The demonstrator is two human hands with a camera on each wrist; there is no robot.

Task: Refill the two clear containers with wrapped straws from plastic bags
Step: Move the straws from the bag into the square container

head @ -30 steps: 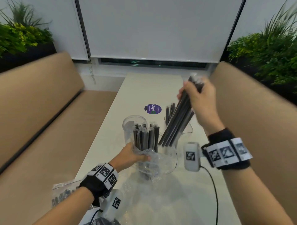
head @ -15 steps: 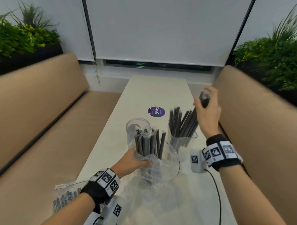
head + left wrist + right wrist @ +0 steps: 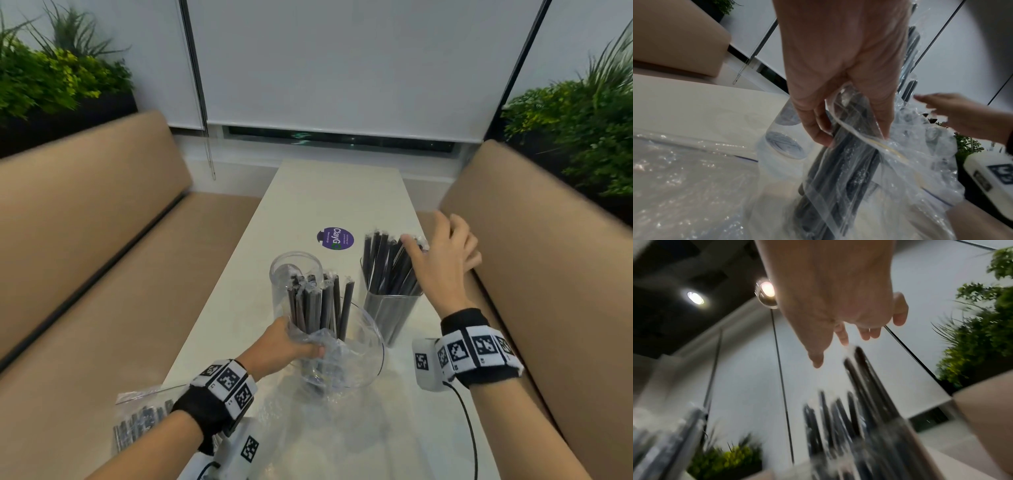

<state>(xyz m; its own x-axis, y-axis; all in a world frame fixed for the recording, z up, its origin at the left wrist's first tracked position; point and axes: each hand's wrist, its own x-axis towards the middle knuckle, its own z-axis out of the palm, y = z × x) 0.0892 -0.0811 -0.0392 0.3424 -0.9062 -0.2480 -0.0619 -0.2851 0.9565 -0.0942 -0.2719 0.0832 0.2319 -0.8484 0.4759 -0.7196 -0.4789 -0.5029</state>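
My left hand [image 3: 299,346] grips a clear plastic bag [image 3: 329,356] around a bunch of black wrapped straws [image 3: 318,305] that stands upright on the table; in the left wrist view the fingers [image 3: 818,128] and thumb pinch the bag [image 3: 890,162]. Behind it stands a round clear container [image 3: 295,270]. To the right, a square clear container [image 3: 390,315] holds several black wrapped straws [image 3: 385,263]. My right hand [image 3: 431,240] hovers open over their tops, thumb near the straw tips. The right wrist view shows that hand [image 3: 842,344] with its fingers spread, holding nothing, above blurred straws [image 3: 865,386].
A sealed bag of straws [image 3: 144,418] lies at the table's near left edge. Crumpled empty plastic [image 3: 301,431] covers the near table. A purple sticker [image 3: 335,238] lies beyond the containers. Tan benches [image 3: 85,246] [image 3: 548,260] flank the narrow white table [image 3: 335,192]. A cable [image 3: 471,431] trails from my right wrist.
My right hand lowered its bundle of straws into the square container, let go and now hovers open above them. The left hand kept its grip on the bag.
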